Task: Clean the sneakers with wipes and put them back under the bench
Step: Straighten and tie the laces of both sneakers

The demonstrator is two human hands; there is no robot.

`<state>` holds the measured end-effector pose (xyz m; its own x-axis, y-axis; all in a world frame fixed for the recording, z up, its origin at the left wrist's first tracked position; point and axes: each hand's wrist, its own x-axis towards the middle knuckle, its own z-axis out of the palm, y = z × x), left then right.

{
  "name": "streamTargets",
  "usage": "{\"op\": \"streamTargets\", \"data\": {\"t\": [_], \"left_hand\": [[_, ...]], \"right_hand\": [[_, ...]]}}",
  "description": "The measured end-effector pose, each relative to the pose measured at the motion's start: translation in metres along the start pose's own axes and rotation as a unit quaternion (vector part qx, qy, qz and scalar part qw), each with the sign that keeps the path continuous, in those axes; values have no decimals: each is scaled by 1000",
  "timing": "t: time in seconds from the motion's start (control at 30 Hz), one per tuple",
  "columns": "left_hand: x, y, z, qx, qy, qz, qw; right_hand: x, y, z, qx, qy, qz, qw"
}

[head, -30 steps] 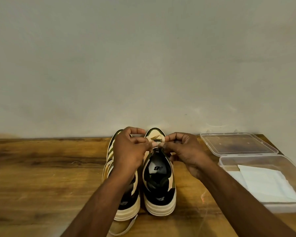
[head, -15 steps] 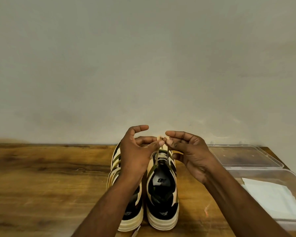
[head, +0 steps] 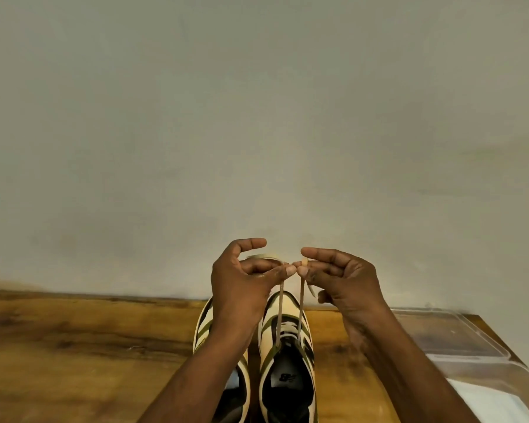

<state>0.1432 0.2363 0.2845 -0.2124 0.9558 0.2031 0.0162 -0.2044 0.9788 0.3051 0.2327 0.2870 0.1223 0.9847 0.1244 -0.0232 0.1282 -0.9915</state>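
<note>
Two cream, olive and black sneakers stand side by side on the wooden bench top (head: 74, 346), toes toward the wall. The right sneaker (head: 286, 361) shows fully; my left forearm hides much of the left sneaker (head: 203, 328). My left hand (head: 245, 279) and my right hand (head: 339, 276) are raised above the right sneaker, each pinching one end of its beige lace (head: 301, 300). Both lace strands run taut from the fingertips down to the eyelets. The thumbs nearly touch each other.
A clear plastic box (head: 501, 377) with white wipes (head: 489, 404) inside sits at the right edge of the bench, its open lid (head: 440, 334) lying behind it. A plain grey wall (head: 257, 117) rises directly behind the bench.
Both hands have lifted up and away from the sneaker's tongue, drawing the lace ends upward until taut. The camera has tilted up, so the sneakers and box sit lower in view.
</note>
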Motion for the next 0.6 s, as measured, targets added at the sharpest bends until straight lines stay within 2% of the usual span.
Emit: {"op": "streamTargets", "data": {"t": [0.23,0.6], "left_hand": [[9,6,-3,15,30,38,999],[17,31,0,3,69,85,994]], "right_hand": [[10,-14,8,-47,-16,-50,997],[15,-27,9,-23,4,-69,997]]}}
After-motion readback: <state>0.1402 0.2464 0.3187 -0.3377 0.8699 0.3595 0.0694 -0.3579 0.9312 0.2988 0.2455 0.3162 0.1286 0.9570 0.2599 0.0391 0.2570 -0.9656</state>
